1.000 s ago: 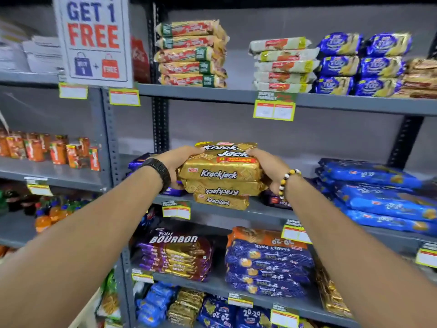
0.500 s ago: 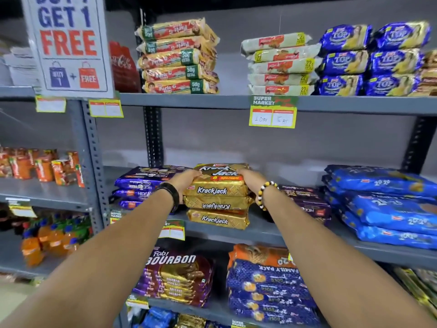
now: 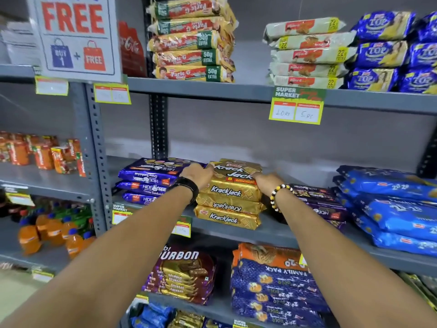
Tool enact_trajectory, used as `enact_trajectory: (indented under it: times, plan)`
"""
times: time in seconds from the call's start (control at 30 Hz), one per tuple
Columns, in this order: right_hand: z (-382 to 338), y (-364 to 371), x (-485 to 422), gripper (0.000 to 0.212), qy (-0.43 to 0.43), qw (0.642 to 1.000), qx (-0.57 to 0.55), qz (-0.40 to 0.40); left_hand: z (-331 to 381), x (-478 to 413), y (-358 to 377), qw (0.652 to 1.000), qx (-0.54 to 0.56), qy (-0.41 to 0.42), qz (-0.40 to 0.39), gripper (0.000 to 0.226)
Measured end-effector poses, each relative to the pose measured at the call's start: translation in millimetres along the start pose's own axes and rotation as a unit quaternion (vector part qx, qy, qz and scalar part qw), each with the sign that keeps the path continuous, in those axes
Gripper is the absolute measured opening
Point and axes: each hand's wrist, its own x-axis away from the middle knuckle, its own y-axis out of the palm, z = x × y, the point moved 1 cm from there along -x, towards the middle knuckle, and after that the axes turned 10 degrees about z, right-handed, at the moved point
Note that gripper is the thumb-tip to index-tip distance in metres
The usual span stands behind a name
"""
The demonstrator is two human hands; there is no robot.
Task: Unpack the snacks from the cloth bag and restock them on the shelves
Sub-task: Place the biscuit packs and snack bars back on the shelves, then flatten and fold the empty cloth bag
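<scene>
A gold Krackjack pack (image 3: 233, 179) lies on top of a stack of two more Krackjack packs (image 3: 228, 213) on the middle grey shelf (image 3: 279, 229). My left hand (image 3: 197, 175), with a black wristband, grips the top pack's left end. My right hand (image 3: 267, 182), with a beaded bracelet, grips its right end. The pack rests flat on the stack. The cloth bag is out of view.
Purple Hide & Seek packs (image 3: 151, 181) sit just left of the stack, dark packs (image 3: 319, 204) and blue 20-20 packs (image 3: 397, 209) to the right. Parle-G stacks (image 3: 194, 41) fill the shelf above. Bourbon packs (image 3: 184, 275) lie below. Orange bottles (image 3: 54, 233) stand far left.
Both hands have carried the top Krackjack pack forward and down onto the stack and pushed it deeper into the shelf. The camera has moved closer to the shelves.
</scene>
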Motion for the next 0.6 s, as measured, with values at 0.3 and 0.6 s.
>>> enact_trajectory:
  times: [0.3,0.6]
  plan:
    - [-44.6,9.8,54.8,0.043,-0.236,0.961,-0.035,0.137,-27.6,46.7,-42.6,0.96,-0.039,0.256,0.106,0.053]
    - [-88.6,136.4,174.9,0.025,-0.384,0.903,-0.188,-0.036,-210.9,148.8,-116.8,0.988,-0.092,0.071,0.104,0.06]
